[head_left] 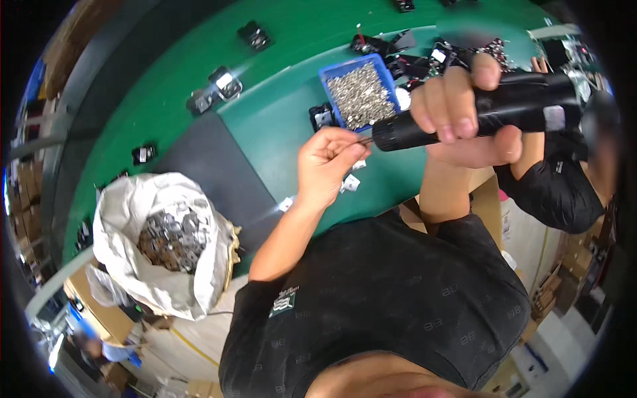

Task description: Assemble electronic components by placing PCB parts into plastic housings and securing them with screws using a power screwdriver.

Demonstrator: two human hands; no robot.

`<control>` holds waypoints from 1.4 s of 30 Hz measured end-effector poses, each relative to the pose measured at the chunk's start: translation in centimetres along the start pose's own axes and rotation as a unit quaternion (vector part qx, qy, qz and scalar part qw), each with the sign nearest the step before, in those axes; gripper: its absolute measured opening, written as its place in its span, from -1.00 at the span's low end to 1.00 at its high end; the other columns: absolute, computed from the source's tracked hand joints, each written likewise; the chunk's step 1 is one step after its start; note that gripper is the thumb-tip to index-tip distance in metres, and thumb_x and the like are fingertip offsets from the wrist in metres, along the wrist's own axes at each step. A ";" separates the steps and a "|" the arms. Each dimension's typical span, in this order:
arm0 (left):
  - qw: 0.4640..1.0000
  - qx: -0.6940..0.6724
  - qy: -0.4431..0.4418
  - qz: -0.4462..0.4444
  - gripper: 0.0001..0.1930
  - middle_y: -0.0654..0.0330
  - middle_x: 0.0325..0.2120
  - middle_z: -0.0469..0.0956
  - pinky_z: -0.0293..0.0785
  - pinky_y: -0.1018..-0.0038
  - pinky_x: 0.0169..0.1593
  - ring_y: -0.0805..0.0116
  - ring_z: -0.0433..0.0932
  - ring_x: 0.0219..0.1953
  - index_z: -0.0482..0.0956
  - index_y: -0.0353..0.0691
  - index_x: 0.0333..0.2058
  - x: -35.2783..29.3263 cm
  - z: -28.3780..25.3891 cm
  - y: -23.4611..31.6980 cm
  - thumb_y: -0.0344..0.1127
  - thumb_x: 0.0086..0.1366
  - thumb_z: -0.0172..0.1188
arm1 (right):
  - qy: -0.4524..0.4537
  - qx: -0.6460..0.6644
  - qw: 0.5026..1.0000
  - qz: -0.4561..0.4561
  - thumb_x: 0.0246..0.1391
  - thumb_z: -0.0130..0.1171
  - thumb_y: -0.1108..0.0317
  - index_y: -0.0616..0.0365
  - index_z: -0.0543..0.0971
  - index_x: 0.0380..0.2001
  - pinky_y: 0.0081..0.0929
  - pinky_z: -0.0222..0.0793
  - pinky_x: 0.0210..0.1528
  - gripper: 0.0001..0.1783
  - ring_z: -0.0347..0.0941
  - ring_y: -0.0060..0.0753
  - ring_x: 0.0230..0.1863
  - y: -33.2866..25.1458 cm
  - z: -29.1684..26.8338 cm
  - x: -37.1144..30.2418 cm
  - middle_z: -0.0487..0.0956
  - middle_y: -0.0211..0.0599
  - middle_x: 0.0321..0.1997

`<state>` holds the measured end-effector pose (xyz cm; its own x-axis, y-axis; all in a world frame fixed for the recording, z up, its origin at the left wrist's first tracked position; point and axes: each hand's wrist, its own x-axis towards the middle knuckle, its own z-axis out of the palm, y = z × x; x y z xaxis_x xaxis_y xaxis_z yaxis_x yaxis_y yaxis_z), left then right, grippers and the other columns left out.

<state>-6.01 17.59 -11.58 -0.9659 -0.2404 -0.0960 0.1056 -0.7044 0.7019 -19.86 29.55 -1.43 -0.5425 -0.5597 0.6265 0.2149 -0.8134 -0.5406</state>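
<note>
- The right hand [464,106] is clenched around a black electric screwdriver [491,109], fingers wrapped over the top of its thick barrel and the thumb underneath.
- The screwdriver lies nearly level above the green table [285,132], its tapered nose pointing toward the person's left.
- The left hand [325,166] is pinched shut at the screwdriver's thin bit [365,140], fingertips [348,142] closed together right at the tip; whatever small piece sits between them is too small to make out.
- Both hands hover in the air just in front of the person's black shirt [385,292], close to one another.
- A blue tray [330,71] full of small silvery screws [361,93] stands on the table just beyond the screwdriver's nose.
- Black parts [322,116] lie beside the tray, and more of them [225,83] are scattered across the far side of the table.
- A few small pale metal pieces [350,184] lie on the table below the left hand.
- A dark grey mat [212,172] covers part of the table to the left of the left forearm.
- A white woven sack [126,212] stands open off the table's left edge, well apart from the hands, filled with grey metal parts [169,239].
- Cardboard boxes [99,312] sit on the floor below the sack.
</note>
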 end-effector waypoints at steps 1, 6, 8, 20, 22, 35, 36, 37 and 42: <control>0.999 0.029 0.006 0.017 -0.81 0.08 -0.31 0.60 0.55 0.54 -0.21 0.42 0.60 -0.29 0.48 -0.37 -0.24 -0.1 -0.1 0.0 -0.65 0.16 0.20 | -0.018 -0.005 1.000 0.011 0.03 0.19 -0.03 0.08 0.31 0.08 -0.47 0.30 -0.33 -0.36 0.35 -0.54 -0.50 0.1 -0.5 -0.1 0.40 -0.53 -0.49; 0.997 0.055 0.007 0.054 -0.75 0.07 -0.30 0.60 0.56 0.54 -0.18 0.42 0.59 -0.24 0.46 -0.37 -0.21 0.0 -0.3 0.2 -0.69 0.13 0.21 | -0.029 0.003 0.998 0.051 0.00 0.28 0.03 -0.02 0.33 0.02 -0.58 0.22 -0.24 -0.43 0.32 -0.63 -0.39 -0.5 -0.6 0.0 0.44 -0.57 -0.39; 0.994 0.067 -0.002 0.086 -0.73 0.05 -0.27 0.59 0.56 0.52 -0.14 0.39 0.59 -0.20 0.45 -0.38 -0.20 0.1 -0.5 0.3 -0.71 0.12 0.21 | -0.039 0.031 0.997 0.052 0.00 0.29 0.03 -0.02 0.33 0.01 -0.58 0.22 -0.23 -0.42 0.33 -0.63 -0.38 -0.6 -0.7 0.3 0.43 -0.57 -0.39; 0.994 0.068 -0.021 0.088 -0.78 0.02 -0.27 0.60 0.54 0.56 -0.17 0.42 0.60 -0.23 0.46 -0.38 -0.23 0.2 -1.1 0.3 -0.69 0.14 0.20 | -0.049 0.033 0.997 0.051 -0.02 0.31 0.02 -0.03 0.34 0.01 -0.61 0.25 -0.25 -0.41 0.35 -0.65 -0.40 0.0 -1.0 0.3 0.45 -0.59 -0.40; 0.993 0.074 -0.021 0.086 -0.79 0.02 -0.27 0.61 0.54 0.57 -0.18 0.43 0.60 -0.25 0.46 -0.38 -0.24 0.2 -1.1 0.3 -0.68 0.15 0.20 | -0.094 0.022 0.995 0.040 0.03 0.25 -0.04 0.00 0.28 0.09 -0.55 0.26 -0.24 -0.35 0.35 -0.62 -0.38 0.0 -1.8 0.3 0.43 -0.56 -0.37; 0.741 0.640 -0.076 0.189 -0.12 0.01 0.22 0.26 0.25 0.20 0.23 0.01 0.27 0.21 0.32 -0.22 0.18 3.1 -5.0 4.8 -0.29 -0.20 0.50 | 0.069 -0.061 0.996 -0.012 0.04 0.20 0.15 0.22 0.28 0.03 -0.46 0.33 -0.33 -0.42 0.38 -0.49 -0.47 2.9 -1.9 -0.7 0.42 -0.41 -0.47; 0.721 0.670 -0.083 0.154 -0.04 0.00 0.24 0.20 0.19 0.18 0.26 -0.02 0.22 0.24 0.23 -0.21 0.23 3.3 -5.4 4.7 -0.27 -0.21 0.50 | 0.123 -0.096 0.988 -0.005 0.02 0.19 0.20 0.26 0.29 0.01 -0.42 0.37 -0.35 -0.45 0.36 -0.48 -0.53 3.4 -1.4 -0.8 0.40 -0.37 -0.53; 0.721 0.671 -0.081 0.154 -0.04 0.00 0.24 0.20 0.19 0.18 0.26 -0.02 0.22 0.24 0.23 -0.21 0.23 3.6 -5.8 4.3 -0.27 -0.21 0.50 | 0.156 -0.129 0.979 -0.001 -0.02 0.20 0.27 0.30 0.32 -0.03 -0.39 0.39 -0.40 -0.48 0.36 -0.47 -0.57 3.9 -1.3 -0.8 0.42 -0.32 -0.57; 0.712 0.682 -0.077 0.149 -0.14 0.02 0.05 0.40 0.22 0.18 0.17 0.02 0.34 0.12 0.33 -0.24 0.14 4.5 -6.6 2.2 -0.22 -0.20 0.49 | 0.199 -0.176 0.964 0.014 -0.08 0.20 0.44 0.36 0.38 -0.13 -0.47 0.40 -0.43 -0.58 0.41 -0.43 -0.59 6.6 -1.8 -0.6 0.48 -0.23 -0.59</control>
<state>-8.53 10.55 -15.10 -0.9743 -0.0925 0.2052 0.0852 0.6921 0.7168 -19.60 24.85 -6.36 -0.8240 -0.4181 0.3823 -0.0170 -0.6563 -0.7543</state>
